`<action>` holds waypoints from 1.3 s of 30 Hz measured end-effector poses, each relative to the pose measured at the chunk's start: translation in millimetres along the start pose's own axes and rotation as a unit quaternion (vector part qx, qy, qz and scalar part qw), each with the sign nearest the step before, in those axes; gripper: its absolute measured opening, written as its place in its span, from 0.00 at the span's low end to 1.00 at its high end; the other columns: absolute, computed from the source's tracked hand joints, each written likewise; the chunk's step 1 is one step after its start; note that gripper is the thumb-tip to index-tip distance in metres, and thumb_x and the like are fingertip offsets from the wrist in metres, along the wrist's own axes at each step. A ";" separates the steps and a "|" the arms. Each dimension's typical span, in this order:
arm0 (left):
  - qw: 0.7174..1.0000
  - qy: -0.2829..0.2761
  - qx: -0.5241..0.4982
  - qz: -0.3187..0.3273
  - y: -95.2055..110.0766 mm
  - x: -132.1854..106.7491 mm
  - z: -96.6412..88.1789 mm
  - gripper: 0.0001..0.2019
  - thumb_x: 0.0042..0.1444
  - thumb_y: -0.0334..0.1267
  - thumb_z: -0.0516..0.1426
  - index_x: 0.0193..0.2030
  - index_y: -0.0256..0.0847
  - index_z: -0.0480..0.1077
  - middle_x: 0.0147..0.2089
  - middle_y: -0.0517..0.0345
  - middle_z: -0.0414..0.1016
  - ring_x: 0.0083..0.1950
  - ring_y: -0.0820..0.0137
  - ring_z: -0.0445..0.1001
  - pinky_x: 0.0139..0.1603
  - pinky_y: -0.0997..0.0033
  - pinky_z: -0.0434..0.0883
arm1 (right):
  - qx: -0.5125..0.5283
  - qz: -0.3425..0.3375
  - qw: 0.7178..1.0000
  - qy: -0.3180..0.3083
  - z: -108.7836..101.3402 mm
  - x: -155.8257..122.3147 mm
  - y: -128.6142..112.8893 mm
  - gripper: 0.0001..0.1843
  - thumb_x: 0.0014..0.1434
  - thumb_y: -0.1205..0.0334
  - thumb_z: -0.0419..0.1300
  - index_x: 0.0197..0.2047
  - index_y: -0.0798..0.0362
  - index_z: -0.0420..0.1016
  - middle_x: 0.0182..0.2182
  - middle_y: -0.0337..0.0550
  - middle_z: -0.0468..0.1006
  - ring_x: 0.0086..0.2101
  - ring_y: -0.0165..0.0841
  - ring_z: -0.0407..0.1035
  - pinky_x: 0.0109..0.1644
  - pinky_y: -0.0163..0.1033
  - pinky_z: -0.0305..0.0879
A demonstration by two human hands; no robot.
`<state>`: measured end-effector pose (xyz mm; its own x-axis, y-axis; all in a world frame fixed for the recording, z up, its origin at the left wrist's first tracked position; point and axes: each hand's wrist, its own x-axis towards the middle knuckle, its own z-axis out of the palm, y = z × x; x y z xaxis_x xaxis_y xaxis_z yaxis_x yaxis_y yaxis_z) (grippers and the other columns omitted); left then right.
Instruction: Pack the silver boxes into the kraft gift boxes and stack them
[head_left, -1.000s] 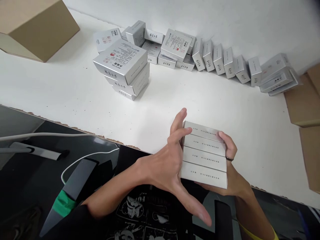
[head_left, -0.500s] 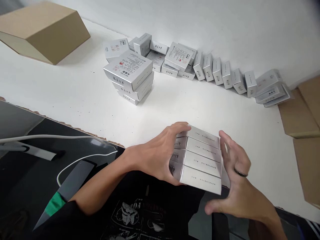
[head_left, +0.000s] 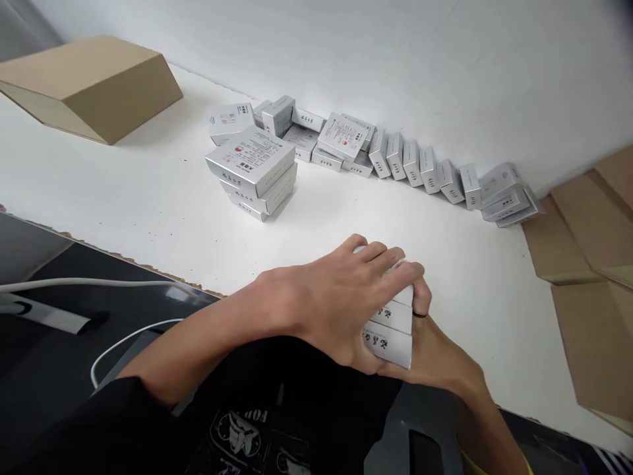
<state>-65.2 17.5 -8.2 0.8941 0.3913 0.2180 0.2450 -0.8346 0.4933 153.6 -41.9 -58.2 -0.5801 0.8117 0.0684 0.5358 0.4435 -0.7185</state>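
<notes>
A short row of small silver-white cartons [head_left: 390, 340] is held over the front edge of the table, with printed end faces turned toward me. My left hand [head_left: 336, 303] spans the cartons from the left and over the top, fingers curled round their far side. On the right, my right hand [head_left: 438, 340], with a dark ring, grips the same cartons. Most of its fingers are hidden behind them. Farther back and to the left stands a slightly uneven stack of matching cartons [head_left: 252, 161].
Along the wall runs a line of similar cartons [head_left: 413, 161], some upright, some lying flat. A large brown cardboard box [head_left: 119, 92] sits at the back left. More brown boxes [head_left: 588, 330] lie at the right. A white cable [head_left: 119, 282] hangs below the table's rough front edge.
My right hand has closed onto the cartons from the right. The cartons have turned, so their printed ends face me, and my left hand now reaches across their top.
</notes>
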 end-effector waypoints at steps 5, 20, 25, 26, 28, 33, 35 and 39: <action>1.000 0.024 -0.004 0.013 -2.4 -0.2 14.6 0.33 0.57 0.62 0.62 0.58 0.40 0.63 0.68 0.38 0.66 0.68 0.46 0.65 0.70 0.43 0.58 | 0.043 0.032 0.998 -0.022 5.2 -6.7 5.8 0.54 0.53 0.51 0.72 0.75 0.32 0.46 0.65 0.47 0.60 0.65 0.57 0.62 0.56 0.59 0.78; 0.989 0.096 -0.107 -0.034 -20.5 -22.2 29.9 0.54 0.45 0.57 0.72 0.72 0.38 0.49 0.80 0.29 0.39 0.82 0.36 0.36 0.77 0.29 0.52 | 0.035 -0.027 0.993 0.114 26.2 -12.8 30.1 0.58 0.53 0.54 0.72 0.72 0.32 0.34 0.66 0.50 0.49 0.66 0.53 0.54 0.58 0.61 0.73; 0.968 0.128 -0.204 -0.073 -33.9 -39.7 46.7 0.54 0.40 0.50 0.73 0.68 0.41 0.48 0.67 0.31 0.61 0.70 0.38 0.65 0.63 0.36 0.73 | 0.041 -0.041 0.990 0.132 30.8 -8.6 26.0 0.56 0.53 0.58 0.71 0.72 0.31 0.37 0.63 0.48 0.52 0.63 0.48 0.57 0.56 0.54 0.75; 0.962 0.134 -0.224 -0.085 -33.8 -41.2 45.8 0.54 0.40 0.50 0.74 0.68 0.41 0.48 0.66 0.32 0.62 0.68 0.39 0.68 0.61 0.37 0.74 | 0.057 -0.028 0.989 0.130 30.2 -6.4 22.4 0.56 0.53 0.57 0.72 0.72 0.30 0.38 0.63 0.47 0.53 0.62 0.47 0.59 0.55 0.53 0.75; 0.938 0.160 -0.279 -0.127 -30.5 -43.4 40.0 0.56 0.40 0.53 0.75 0.68 0.42 0.47 0.65 0.33 0.63 0.67 0.39 0.69 0.60 0.37 0.75 | 0.113 0.015 0.985 0.132 25.6 2.4 12.7 0.54 0.53 0.54 0.73 0.71 0.31 0.41 0.65 0.47 0.55 0.61 0.47 0.62 0.56 0.53 0.75; 0.800 0.351 -0.404 -0.269 -11.6 -49.2 24.8 0.41 0.55 0.59 0.69 0.63 0.47 0.50 0.70 0.38 0.59 0.72 0.47 0.64 0.68 0.39 0.70 | 0.339 0.192 0.916 0.099 -2.7 56.8 -15.9 0.45 0.50 0.43 0.74 0.66 0.39 0.60 0.57 0.47 0.73 0.54 0.48 0.72 0.52 0.51 0.76; 0.768 0.398 -0.406 -0.295 -4.6 -53.5 24.0 0.36 0.59 0.58 0.67 0.61 0.48 0.51 0.70 0.41 0.61 0.72 0.49 0.65 0.70 0.38 0.68 | 0.398 0.254 0.880 0.048 -13.1 83.7 -23.4 0.39 0.51 0.42 0.73 0.62 0.44 0.68 0.49 0.46 0.79 0.49 0.47 0.76 0.49 0.49 0.77; 0.769 0.392 -0.398 -0.310 -0.2 -64.2 25.9 0.33 0.63 0.54 0.65 0.61 0.48 0.49 0.68 0.43 0.64 0.70 0.51 0.68 0.71 0.38 0.68 | 0.428 0.306 0.850 0.014 -17.9 117.6 -29.7 0.36 0.49 0.46 0.76 0.59 0.45 0.74 0.47 0.46 0.83 0.48 0.47 0.78 0.49 0.49 0.79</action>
<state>-112.9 -17.5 -44.1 0.1201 0.9926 0.0204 -0.0546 -0.0139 0.9984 80.5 47.2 -16.5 -0.3333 0.8046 -0.4914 0.0818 -0.4945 -0.8653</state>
